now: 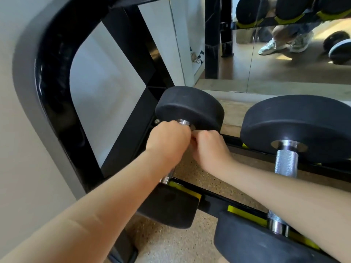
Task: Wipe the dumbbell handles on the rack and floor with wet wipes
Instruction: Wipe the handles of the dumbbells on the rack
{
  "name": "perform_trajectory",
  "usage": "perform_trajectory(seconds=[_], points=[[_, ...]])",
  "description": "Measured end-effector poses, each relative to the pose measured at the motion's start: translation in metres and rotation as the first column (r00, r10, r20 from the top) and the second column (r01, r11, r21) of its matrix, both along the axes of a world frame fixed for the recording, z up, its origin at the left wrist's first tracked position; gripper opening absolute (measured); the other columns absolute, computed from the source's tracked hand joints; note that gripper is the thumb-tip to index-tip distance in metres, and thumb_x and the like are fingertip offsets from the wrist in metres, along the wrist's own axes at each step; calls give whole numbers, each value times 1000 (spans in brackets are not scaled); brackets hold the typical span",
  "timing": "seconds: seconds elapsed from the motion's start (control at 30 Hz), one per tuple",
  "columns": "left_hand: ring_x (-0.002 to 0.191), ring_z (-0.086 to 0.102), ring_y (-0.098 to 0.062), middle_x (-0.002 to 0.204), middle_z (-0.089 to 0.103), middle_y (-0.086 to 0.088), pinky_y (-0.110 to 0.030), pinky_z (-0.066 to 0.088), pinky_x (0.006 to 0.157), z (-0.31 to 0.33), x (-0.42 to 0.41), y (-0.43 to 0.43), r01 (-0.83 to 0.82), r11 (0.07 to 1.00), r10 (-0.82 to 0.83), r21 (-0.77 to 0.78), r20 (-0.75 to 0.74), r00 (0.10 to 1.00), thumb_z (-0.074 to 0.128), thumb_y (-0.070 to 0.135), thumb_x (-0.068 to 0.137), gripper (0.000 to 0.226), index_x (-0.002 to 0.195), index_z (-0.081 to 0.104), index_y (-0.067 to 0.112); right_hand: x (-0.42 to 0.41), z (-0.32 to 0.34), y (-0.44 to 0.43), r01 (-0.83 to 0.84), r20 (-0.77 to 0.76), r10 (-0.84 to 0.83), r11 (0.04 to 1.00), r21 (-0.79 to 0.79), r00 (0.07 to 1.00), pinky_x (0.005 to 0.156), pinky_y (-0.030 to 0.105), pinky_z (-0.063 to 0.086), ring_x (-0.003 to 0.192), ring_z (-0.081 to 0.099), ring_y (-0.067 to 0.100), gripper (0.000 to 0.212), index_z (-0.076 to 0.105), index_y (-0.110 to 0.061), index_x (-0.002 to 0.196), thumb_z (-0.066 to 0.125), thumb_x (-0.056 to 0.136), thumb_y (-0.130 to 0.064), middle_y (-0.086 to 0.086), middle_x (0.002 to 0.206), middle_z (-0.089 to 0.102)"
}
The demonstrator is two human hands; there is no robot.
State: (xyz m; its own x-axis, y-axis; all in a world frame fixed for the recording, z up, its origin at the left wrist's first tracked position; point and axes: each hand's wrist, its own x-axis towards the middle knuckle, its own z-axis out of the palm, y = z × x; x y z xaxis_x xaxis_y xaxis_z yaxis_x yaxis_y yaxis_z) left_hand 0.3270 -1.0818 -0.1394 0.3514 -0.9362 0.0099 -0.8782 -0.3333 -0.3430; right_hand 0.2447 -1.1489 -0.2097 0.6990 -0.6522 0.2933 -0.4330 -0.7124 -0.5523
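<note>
While the left hand (169, 136) is wrapping its curled fingers over the dumbbell handle (166, 178), high up near the far head, the right hand (210, 147) is pressing against it, knuckles touching knuckles. The right fingers are curling inward too, but what lies inside them is hidden, so it cannot be told whether that hand is gripping anything. Both bare forearms are reaching in from the bottom edge.

The black rack (53, 92) is carrying two dumbbells on its low rails. The smaller dumbbell (190, 107), the one being handled, is lying at the left end, close to the rack's curved side frame. Its far head is leaning toward the rear rail. Its near head is sitting beside a yellow-green pad (182, 188) on the front rail. The larger dumbbell (296, 122) is lying just to its right, apart from it, in the same direction, with the right forearm crossing over its handle.

The gripped handle is showing as shiny chrome only in two short stretches: a bright collar above the left hand and a smooth piece below the wrist. Its heads are looking matte black and round. The neighbour's handle is showing a knurled silver grip.

Behind the rack a mirror (284, 76) is reflecting pale shoes and more black dumbbells. A speckled beige floor (180, 243) is lying underneath.
</note>
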Motion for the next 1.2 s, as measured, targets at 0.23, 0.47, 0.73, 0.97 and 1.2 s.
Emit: perform_trajectory(seconds=[0.23,0.47,0.73,0.97,1.2], points=[[87,66,-19,95,68,-11,-30,57,76,12,41,-12,-449,890,217,77,-938,271,53,26,99,22,93,66,9,3,10,1,37,147,-119,882,469,982,67,40,60,71,68,18,32,70,-12,81,50,99,-28,4,75,67],[90,64,-26,98,64,-4,-33,41,63,-5,13,2,31,997,-25,65,-87,996,46,13,95,34,124,58,25,16,7,3,102,2,-122,841,531,993,75,44,57,82,67,27,34,69,-11,91,46,99,-34,9,84,69],[90,64,-28,97,67,-11,-33,47,71,-7,31,-4,-273,960,199,-64,-528,826,43,21,99,26,100,65,9,7,3,6,67,261,-120,977,202,958,55,28,51,68,63,9,23,72,-18,86,56,96,-31,-6,73,68],[77,58,-22,90,64,-1,-31,41,65,-3,26,15,-53,996,35,-75,-231,972,43,17,98,22,108,63,17,4,0,3,-48,251,114,966,-255,961,48,40,51,69,58,26,7,73,-10,89,69,83,-7,4,86,60],[77,58,-20,86,64,1,-30,45,65,6,24,10,-54,992,31,-111,-200,979,53,14,90,21,102,70,20,2,20,-4,-195,230,246,955,-223,942,66,44,55,82,65,26,24,64,-8,108,69,85,-9,7,95,66]])
